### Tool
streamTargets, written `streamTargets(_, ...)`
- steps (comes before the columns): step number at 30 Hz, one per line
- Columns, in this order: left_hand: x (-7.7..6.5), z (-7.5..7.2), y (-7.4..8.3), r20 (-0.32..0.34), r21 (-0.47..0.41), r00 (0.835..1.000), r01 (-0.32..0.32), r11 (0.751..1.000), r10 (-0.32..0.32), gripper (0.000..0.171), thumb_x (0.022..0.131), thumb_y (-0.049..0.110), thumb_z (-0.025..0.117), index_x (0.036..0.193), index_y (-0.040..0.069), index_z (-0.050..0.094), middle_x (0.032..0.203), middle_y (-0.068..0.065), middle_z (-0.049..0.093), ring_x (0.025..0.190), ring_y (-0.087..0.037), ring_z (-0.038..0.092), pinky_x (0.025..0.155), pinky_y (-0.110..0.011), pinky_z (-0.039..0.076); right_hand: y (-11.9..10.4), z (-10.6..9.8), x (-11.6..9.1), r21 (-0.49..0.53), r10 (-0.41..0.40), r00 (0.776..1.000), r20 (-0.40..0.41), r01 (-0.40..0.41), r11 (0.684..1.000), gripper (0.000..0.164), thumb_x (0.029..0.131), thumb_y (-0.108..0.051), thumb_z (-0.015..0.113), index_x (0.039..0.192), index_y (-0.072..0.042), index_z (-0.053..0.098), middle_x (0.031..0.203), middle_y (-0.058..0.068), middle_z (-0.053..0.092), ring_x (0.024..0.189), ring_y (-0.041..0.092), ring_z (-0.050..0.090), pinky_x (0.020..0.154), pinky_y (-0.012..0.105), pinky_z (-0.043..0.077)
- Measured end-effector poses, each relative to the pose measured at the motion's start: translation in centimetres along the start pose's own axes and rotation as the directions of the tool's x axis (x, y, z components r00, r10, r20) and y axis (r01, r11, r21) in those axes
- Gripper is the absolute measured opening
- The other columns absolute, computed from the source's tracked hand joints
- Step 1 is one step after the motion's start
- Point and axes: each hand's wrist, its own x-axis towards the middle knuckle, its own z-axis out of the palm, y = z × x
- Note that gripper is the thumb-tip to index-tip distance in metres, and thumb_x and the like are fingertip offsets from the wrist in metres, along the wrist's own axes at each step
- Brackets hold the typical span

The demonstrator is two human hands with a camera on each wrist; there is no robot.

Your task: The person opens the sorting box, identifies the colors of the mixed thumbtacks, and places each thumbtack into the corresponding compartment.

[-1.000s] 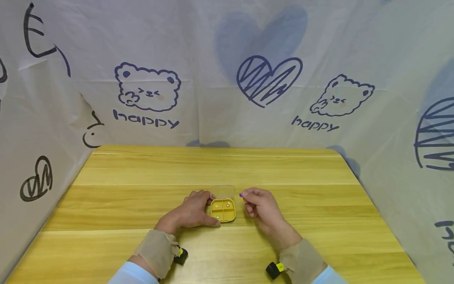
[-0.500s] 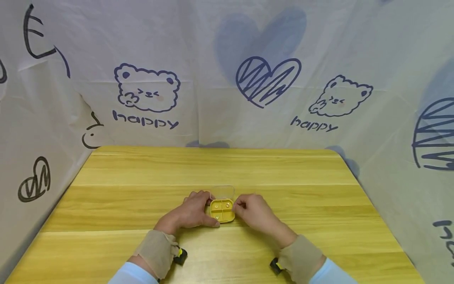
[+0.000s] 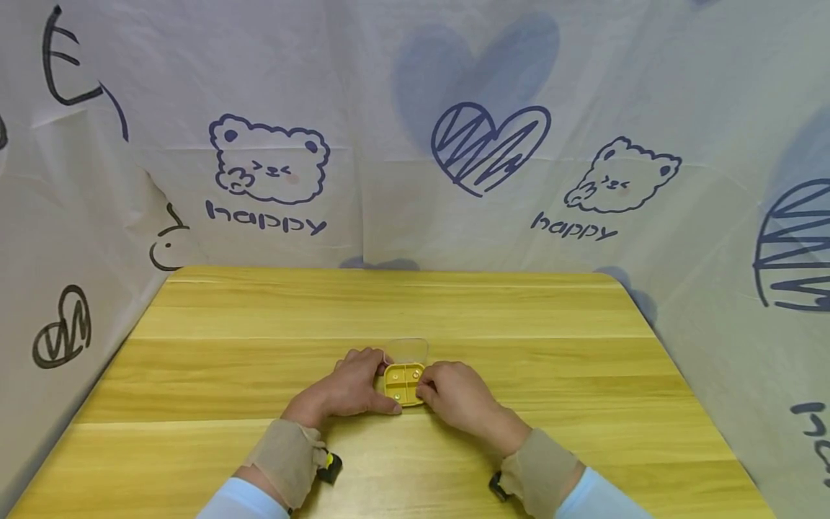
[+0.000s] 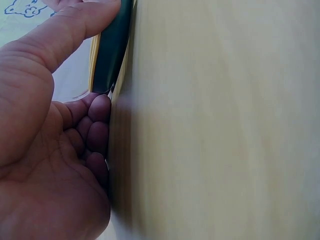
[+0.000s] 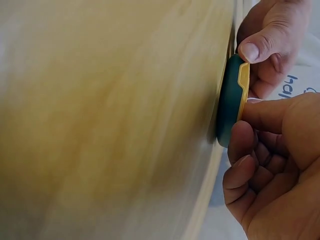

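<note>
A small yellow pill box [image 3: 405,385] with several compartments lies on the table, its clear lid [image 3: 407,351] flipped up at the back. My left hand [image 3: 350,386] grips it from the left, thumb at the front edge and fingers at the back corner. Small pale round pieces sit in three compartments. At the front right compartment, my right hand [image 3: 460,393] has thumb and forefinger pinched together right over the rim. Those fingertips hide the small purple pill it held earlier. Both wrist views show the dark green outer side of the box [image 5: 231,100].
The wood-grain table [image 3: 272,310] extends around the box on all sides. A white cloth [image 3: 389,187] with blue drawings hangs behind it and along both sides. Each wrist wears a beige wrap with a small black device [image 3: 330,468].
My right hand has moved left and towards me, from beside the box to its front right compartment. The purple pill has gone out of sight. My left hand and the box have stayed put.
</note>
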Motion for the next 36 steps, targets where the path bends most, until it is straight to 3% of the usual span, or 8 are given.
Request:
streamTargets(10, 0.1, -0.2, 0.1, 0.005, 0.008, 1.000, 0.012, 1.000, -0.012, 0.065, 0.066, 0.050, 0.082, 0.115, 0.017, 0.054, 0.104, 0.004, 0.056, 0.097, -0.018, 0.042, 0.087, -0.042, 0.032, 0.4, -0.7, 0.0, 0.116, 0.070, 0.998, -0.008, -0.069, 0.991, 0.010, 0.092, -0.023, 0.065, 0.084, -0.019, 0.070, 0.081, -0.008, 0.065, 0.070, 0.008, 0.055, 0.066, 0.030, 0.048)
streamTargets(15, 0.1, -0.2, 0.1, 0.001, 0.005, 1.000, 0.014, 1.000, -0.014, 0.064, 0.066, 0.050, 0.083, 0.114, 0.018, 0.055, 0.103, 0.005, 0.056, 0.096, -0.018, 0.042, 0.087, -0.042, 0.032, 1.4, -1.7, 0.2, 0.226, 0.148, 0.989, -0.028, -0.137, 0.964, 0.011, 0.094, -0.022, 0.062, 0.087, -0.018, 0.070, 0.075, -0.008, 0.063, 0.063, 0.010, 0.054, 0.058, 0.030, 0.047)
streamTargets(17, 0.1, -0.2, 0.0, 0.002, -0.001, 1.000, 0.015, 1.000, -0.015, 0.065, 0.066, 0.049, 0.083, 0.115, 0.018, 0.055, 0.103, 0.005, 0.056, 0.096, -0.018, 0.042, 0.087, -0.043, 0.032, 1.9, -2.0, 0.4, 0.296, 0.192, 0.981, -0.034, -0.174, 0.939, 0.011, 0.094, -0.022, 0.061, 0.088, -0.018, 0.070, 0.073, -0.006, 0.064, 0.059, 0.011, 0.052, 0.054, 0.029, 0.045)
streamTargets(20, 0.1, -0.2, -0.1, 0.004, -0.011, 1.000, 0.017, 1.000, -0.017, 0.066, 0.066, 0.049, 0.083, 0.118, 0.018, 0.055, 0.104, 0.005, 0.055, 0.097, -0.018, 0.042, 0.088, -0.043, 0.031, 2.7, -2.3, 0.9, 0.445, 0.260, 0.965, -0.027, -0.221, 0.868, 0.015, 0.095, -0.022, 0.060, 0.090, -0.012, 0.071, 0.070, 0.005, 0.064, 0.052, 0.014, 0.049, 0.047, 0.029, 0.040)
streamTargets(25, 0.1, -0.2, -0.1, 0.008, -0.020, 1.000, 0.019, 1.000, -0.019, 0.066, 0.067, 0.048, 0.082, 0.119, 0.017, 0.055, 0.105, 0.005, 0.056, 0.098, -0.019, 0.042, 0.089, -0.044, 0.031, 3.4, -2.4, 2.1, 0.710, 0.349, 0.935, 0.067, -0.290, 0.641, 0.032, 0.097, -0.028, 0.058, 0.093, 0.002, 0.069, 0.063, 0.013, 0.057, 0.048, 0.017, 0.044, 0.045, 0.030, 0.035)
streamTargets(28, 0.1, -0.2, -0.2, 0.007, -0.019, 1.000, 0.020, 1.000, -0.020, 0.067, 0.067, 0.049, 0.082, 0.120, 0.017, 0.055, 0.105, 0.005, 0.056, 0.098, -0.019, 0.042, 0.089, -0.045, 0.032, 3.4, -2.6, 2.8, 0.774, 0.377, 0.917, 0.132, -0.333, 0.539, 0.042, 0.097, -0.036, 0.057, 0.097, 0.005, 0.068, 0.065, 0.008, 0.055, 0.052, 0.016, 0.046, 0.048, 0.031, 0.039)
streamTargets(33, 0.0, -0.2, -0.2, 0.003, -0.018, 1.000, 0.020, 1.000, -0.020, 0.069, 0.067, 0.049, 0.082, 0.121, 0.017, 0.055, 0.106, 0.005, 0.057, 0.099, -0.019, 0.042, 0.089, -0.045, 0.032, 2.8, -3.0, 3.3, 0.801, 0.398, 0.895, 0.203, -0.385, 0.458, 0.042, 0.096, -0.038, 0.058, 0.098, 0.003, 0.068, 0.073, 0.006, 0.054, 0.057, 0.015, 0.047, 0.051, 0.030, 0.040)
streamTargets(36, 0.0, -0.3, -0.1, 0.002, -0.015, 1.000, 0.021, 1.000, -0.021, 0.069, 0.067, 0.049, 0.082, 0.121, 0.016, 0.055, 0.106, 0.005, 0.057, 0.098, -0.019, 0.043, 0.089, -0.045, 0.032, 2.8, -3.0, 3.4, 0.804, 0.395, 0.894, 0.213, -0.390, 0.449, 0.041, 0.096, -0.036, 0.059, 0.098, 0.003, 0.068, 0.073, 0.007, 0.054, 0.057, 0.015, 0.047, 0.051, 0.029, 0.039)
